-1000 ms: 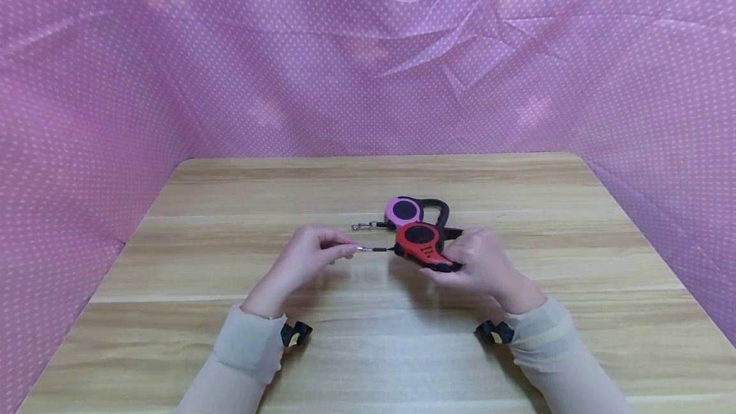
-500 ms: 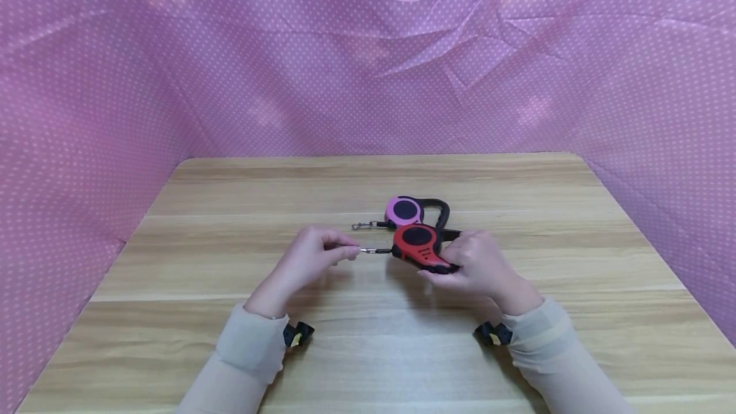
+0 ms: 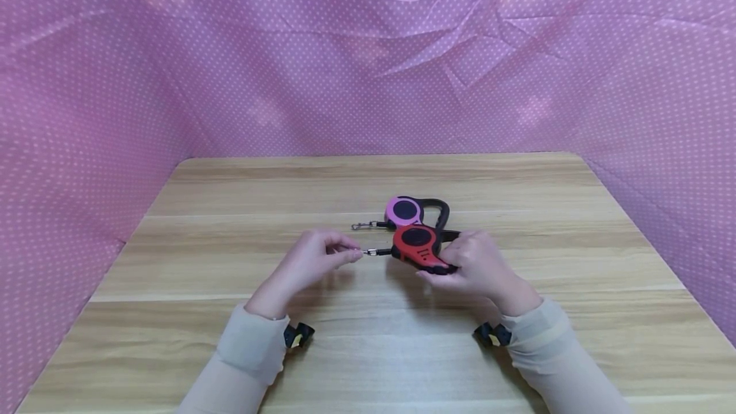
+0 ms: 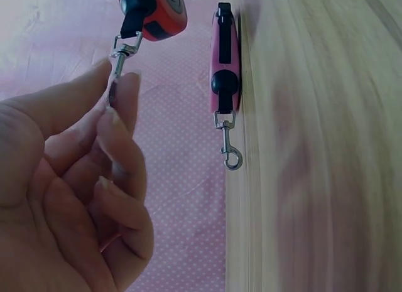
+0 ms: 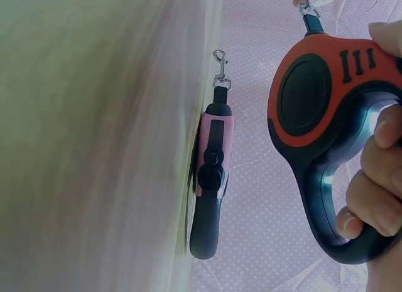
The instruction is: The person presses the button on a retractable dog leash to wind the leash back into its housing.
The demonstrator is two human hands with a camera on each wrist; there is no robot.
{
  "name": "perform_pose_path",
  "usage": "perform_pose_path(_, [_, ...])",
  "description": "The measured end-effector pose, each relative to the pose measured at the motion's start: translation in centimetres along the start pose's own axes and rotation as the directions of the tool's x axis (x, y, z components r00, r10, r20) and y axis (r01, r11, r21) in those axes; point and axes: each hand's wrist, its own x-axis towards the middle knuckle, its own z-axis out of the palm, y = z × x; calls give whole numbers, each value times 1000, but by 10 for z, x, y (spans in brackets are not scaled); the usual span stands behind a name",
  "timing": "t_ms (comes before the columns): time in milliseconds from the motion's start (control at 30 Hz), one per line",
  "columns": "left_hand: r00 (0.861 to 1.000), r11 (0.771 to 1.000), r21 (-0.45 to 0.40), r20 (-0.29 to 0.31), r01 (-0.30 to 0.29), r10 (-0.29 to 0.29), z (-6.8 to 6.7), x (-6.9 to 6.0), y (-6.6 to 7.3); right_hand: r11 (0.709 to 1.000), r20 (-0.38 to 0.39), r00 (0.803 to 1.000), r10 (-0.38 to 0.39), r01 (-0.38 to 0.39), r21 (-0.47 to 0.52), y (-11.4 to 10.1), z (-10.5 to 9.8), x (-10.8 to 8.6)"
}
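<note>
A red and black retractable dog leash [image 3: 415, 246] is held above the table by my right hand [image 3: 474, 264], whose fingers curl through its black handle loop. From the leash's front end a short black strap leads to a metal snap hook [image 4: 119, 63]. My left hand [image 3: 313, 260] pinches that hook between thumb and fingertips, which hide part of it. Just behind lies a pink and black retractable leash [image 3: 404, 211] on the table, its own snap hook [image 3: 363, 226] pointing left. No hand touches the pink leash.
The wooden table [image 3: 190, 254] spreads out on all sides of the hands. A pink dotted cloth [image 3: 368, 82] hangs behind it and along both sides. A small black wrist camera [image 3: 299, 335] sits on the left sleeve, another camera [image 3: 492, 334] on the right.
The red leash has shifted slightly left and a little lower in the head view. My left fingertips have moved slightly right on the hook. The pink leash stays in place.
</note>
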Motion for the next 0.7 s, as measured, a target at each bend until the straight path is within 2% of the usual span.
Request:
perform_pose_path(267, [1000, 998, 61, 22, 18, -20, 0, 1, -3, 1000, 17, 1000, -3, 3, 24, -1, 2, 0])
perform_pose_path(433, [998, 996, 83, 39, 41, -44, 0, 1, -4, 999, 86, 996, 36, -40, 37, -1, 3, -1])
perform_pose_path(533, [997, 993, 107, 51, 53, -59, 0, 0, -3, 995, 160, 984, 82, -91, 51, -3, 2, -1])
perform_pose_path(700, [996, 987, 150, 55, 59, -68, -1, 0, -4, 981, 268, 951, 155, -180, 70, -5, 1, 1])
